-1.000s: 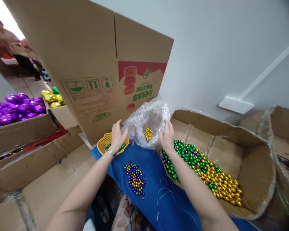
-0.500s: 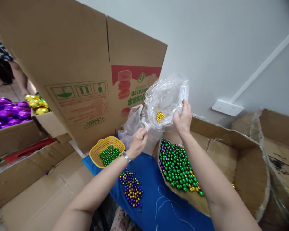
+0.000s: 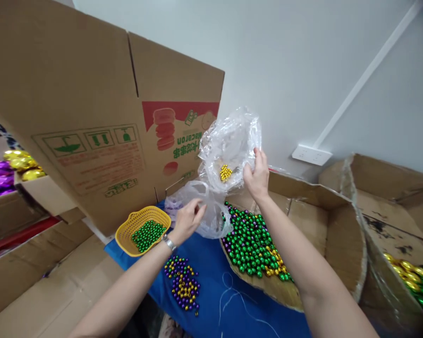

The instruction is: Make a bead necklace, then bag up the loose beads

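Observation:
My right hand point(image 3: 258, 177) grips the rim of a clear plastic bag point(image 3: 245, 136), held up with its mouth toward me. Several small gold beads point(image 3: 226, 173) lie in the bottom of that bag. Below and to its left, my left hand point(image 3: 188, 219) has its thumb and fingers apart, in front of a thin whitish carrier bag point(image 3: 215, 218). This second bag sags over the blue cloth toward the cardboard bin. Left of my left wrist stands a yellow basket point(image 3: 125, 234) with green beads point(image 3: 148, 234).
A cut-down cardboard bin point(image 3: 345, 244) on the right holds green, purple and gold beads point(image 3: 248, 244). Loose purple and gold beads point(image 3: 185, 286) and white string point(image 3: 232, 291) lie on the blue cloth point(image 3: 211, 263). A tall carton point(image 3: 91, 84) stands behind.
My left hand has let go of the whitish carrier bag and moved slightly down and left. That bag has dropped and spread out. My right hand still holds the clear bag.

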Demonstrator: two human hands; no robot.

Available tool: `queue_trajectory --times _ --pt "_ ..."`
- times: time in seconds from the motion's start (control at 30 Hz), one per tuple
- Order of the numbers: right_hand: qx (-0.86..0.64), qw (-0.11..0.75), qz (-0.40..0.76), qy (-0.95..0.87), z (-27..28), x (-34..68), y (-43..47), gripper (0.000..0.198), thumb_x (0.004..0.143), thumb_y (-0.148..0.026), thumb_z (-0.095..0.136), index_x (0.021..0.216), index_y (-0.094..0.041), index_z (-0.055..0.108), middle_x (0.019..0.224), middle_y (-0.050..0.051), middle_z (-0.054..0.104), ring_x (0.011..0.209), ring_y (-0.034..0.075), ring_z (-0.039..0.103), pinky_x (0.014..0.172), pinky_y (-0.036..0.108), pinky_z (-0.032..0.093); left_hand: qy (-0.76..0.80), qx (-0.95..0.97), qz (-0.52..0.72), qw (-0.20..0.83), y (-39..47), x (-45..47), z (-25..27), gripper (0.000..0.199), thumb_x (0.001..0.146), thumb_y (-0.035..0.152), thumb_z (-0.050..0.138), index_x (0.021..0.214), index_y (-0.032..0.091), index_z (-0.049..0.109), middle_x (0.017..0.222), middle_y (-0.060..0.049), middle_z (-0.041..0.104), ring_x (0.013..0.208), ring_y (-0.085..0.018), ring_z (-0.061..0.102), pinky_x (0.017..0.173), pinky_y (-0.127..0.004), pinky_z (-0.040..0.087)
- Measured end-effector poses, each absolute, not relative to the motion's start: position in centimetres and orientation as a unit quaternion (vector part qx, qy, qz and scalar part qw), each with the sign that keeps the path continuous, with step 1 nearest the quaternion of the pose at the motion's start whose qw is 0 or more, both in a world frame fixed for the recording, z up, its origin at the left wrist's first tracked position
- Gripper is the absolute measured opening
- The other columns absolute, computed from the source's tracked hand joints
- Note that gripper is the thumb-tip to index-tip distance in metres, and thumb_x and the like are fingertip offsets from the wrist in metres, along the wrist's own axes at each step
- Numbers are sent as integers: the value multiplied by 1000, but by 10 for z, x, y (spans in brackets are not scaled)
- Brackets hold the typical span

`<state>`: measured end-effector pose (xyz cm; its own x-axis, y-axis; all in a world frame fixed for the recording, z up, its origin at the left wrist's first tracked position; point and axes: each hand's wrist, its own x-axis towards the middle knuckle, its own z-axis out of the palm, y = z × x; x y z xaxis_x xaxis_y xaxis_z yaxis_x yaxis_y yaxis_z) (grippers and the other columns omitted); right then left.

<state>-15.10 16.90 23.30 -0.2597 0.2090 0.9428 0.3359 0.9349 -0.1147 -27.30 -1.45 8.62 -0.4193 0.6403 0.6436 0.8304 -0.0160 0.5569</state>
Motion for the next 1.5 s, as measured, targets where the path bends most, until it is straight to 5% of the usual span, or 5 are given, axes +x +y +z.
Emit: queue_trajectory --times 0.13,0.5,0.87,1.27,1.5 --pt "-181 573 -67 -796 234 -149 161 62 85 -16 38 147 -9 33 144 18 41 138 28 35 114 52 32 -753 -526 -337 208 14 -293 110 61 93 50 43 148 24 33 85 -9 68 76 -25 66 65 -29 45" --pt "-184 577 -80 -792 244 -148 154 61 85 -16 37 145 -8 36 146 17 41 139 26 34 115 49 32 -699 -456 -497 239 14 -329 161 26 81 27 62 105 17 62 94 -8 71 87 -23 67 77 -30 48" --pt "-153 583 -93 -792 287 -162 147 70 81 -10 37 151 -11 26 150 15 35 139 29 31 114 53 31 -590 -436 -673 99 13 -355 279 67 65 6 65 130 12 52 123 -13 61 74 -16 66 70 -29 55" --pt "-112 527 -132 -832 251 -149 123 68 88 -12 33 154 -20 20 154 6 33 131 30 39 113 52 35 -504 -440 -734 -120 -33 -334 174 89 57 16 75 139 18 41 145 -16 44 89 -19 62 42 -16 44" --pt "-21 495 -173 -851 249 -170 103 65 91 -11 35 153 -24 22 155 0 32 128 27 40 111 46 40 -456 -361 -789 -199 -47 -351 190 50 65 27 82 109 15 61 100 -7 68 59 -6 57 39 -12 40"
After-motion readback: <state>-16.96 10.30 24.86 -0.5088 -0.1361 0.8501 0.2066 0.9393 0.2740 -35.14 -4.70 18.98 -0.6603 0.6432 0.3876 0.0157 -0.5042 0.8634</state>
